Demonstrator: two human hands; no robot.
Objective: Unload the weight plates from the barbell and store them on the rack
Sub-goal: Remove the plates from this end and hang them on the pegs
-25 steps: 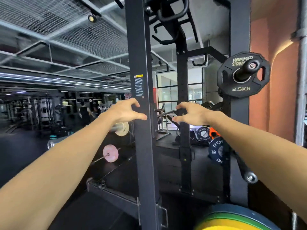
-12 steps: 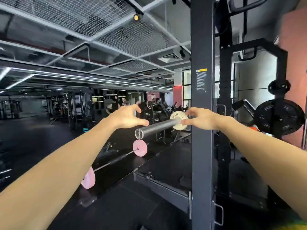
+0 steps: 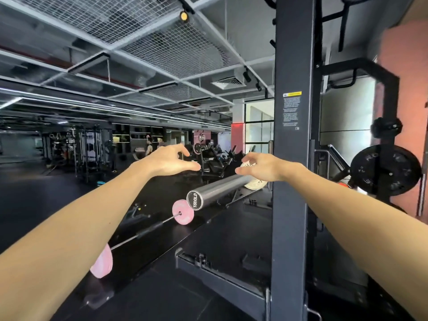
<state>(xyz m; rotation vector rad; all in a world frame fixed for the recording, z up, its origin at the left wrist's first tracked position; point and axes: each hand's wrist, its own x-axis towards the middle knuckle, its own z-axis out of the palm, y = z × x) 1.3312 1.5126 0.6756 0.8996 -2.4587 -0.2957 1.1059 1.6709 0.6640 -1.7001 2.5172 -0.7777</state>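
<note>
While both arms were stretched forward, the left hand and right hand were held loosely spread, gripping nothing. Just beyond the right hand, a small cream weight plate was seen on the grey steel barbell sleeve, below both hands.

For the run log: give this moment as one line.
stage: reaching | left hand: open, above barbell sleeve | right hand: open, at white plate | plate: on sleeve | rack upright: right
</note>
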